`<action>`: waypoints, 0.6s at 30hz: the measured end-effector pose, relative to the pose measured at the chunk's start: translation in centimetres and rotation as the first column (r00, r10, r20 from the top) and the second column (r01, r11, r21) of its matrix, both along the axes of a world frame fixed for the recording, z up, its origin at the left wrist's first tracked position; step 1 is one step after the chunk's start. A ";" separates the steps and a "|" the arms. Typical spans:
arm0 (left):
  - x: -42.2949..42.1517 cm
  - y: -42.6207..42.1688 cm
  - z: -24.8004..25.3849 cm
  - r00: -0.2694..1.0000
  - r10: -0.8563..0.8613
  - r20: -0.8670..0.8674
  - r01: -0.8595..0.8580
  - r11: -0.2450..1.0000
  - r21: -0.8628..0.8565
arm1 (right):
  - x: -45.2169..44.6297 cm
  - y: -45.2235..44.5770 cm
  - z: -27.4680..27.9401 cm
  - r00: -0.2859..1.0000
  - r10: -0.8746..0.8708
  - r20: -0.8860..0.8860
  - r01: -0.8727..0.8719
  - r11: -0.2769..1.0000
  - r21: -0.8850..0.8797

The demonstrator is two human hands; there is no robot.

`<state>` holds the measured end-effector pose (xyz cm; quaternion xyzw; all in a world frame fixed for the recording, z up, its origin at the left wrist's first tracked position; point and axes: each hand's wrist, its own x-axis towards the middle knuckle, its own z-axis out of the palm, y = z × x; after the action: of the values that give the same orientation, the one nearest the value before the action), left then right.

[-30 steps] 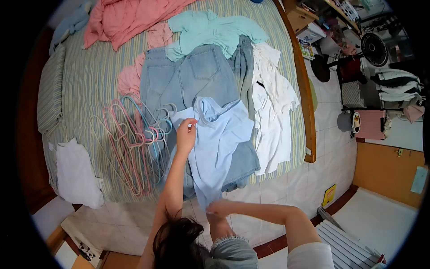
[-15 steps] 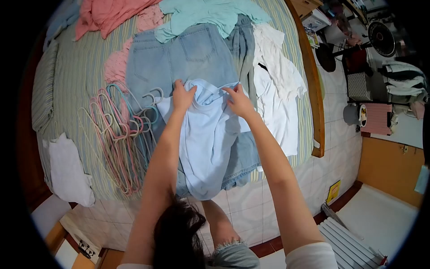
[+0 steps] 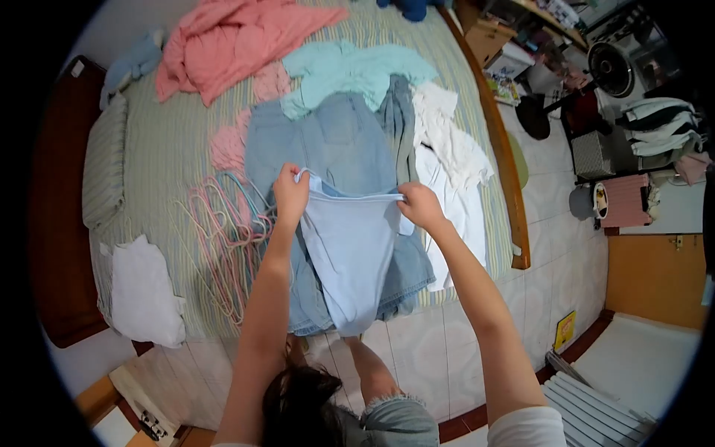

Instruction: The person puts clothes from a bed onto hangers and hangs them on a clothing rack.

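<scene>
A bed (image 3: 160,175) with a striped cover is filling most of the view, and clothes are lying spread across it. The largest, a pale denim garment (image 3: 320,145), is lying flat in the middle, its lower end reaching the bed's near edge. A pink cloth (image 3: 238,48) is lying crumpled toward the far side, and a mint top (image 3: 350,71) is overlapping the denim's far end. White clothes (image 3: 447,138) are lying along the right side of the denim. The light blue garment (image 3: 350,257) is stretching between the two hands above the denim, its upper edge running nearly straight from one hand to the other and its body tapering down toward the near edge of the bed; whether its underside is touching the denim, one cannot tell. Plastic hangers (image 3: 240,240) are lying in a bundle just left of it.

The left hand (image 3: 292,195) is closing around the garment's upper left corner, fingers curling and thumb pressing inward. The right hand (image 3: 421,205) is likewise gripping the opposite corner, fingers folding over the banded edge. Both hands are holding well apart, pulling the edge taut.
</scene>
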<state>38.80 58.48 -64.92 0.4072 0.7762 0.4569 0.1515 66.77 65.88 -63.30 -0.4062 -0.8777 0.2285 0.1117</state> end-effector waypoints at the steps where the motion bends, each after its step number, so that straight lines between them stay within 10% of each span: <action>1: -0.3 -0.2 2.1 1.000 -0.004 0.000 0.004 0.998 0.057 | 0.0 -0.2 2.3 0.993 -0.029 -0.117 0.022 0.998 -0.056; 8: -4.5 -1.7 15.1 0.982 -0.181 0.062 0.187 0.975 -0.119 | 0.3 -2.1 21.3 0.973 -0.063 -0.224 0.034 0.991 -0.133; 18: -3.6 -4.0 39.1 0.925 -0.254 -0.284 0.315 0.929 0.194 | -0.8 -4.5 41.5 0.947 0.321 0.025 -0.307 0.876 0.372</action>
<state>35.21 54.52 -25.82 0.5864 0.6613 0.4631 0.0668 65.97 61.43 -21.84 -0.2255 -0.9568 0.0814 0.1642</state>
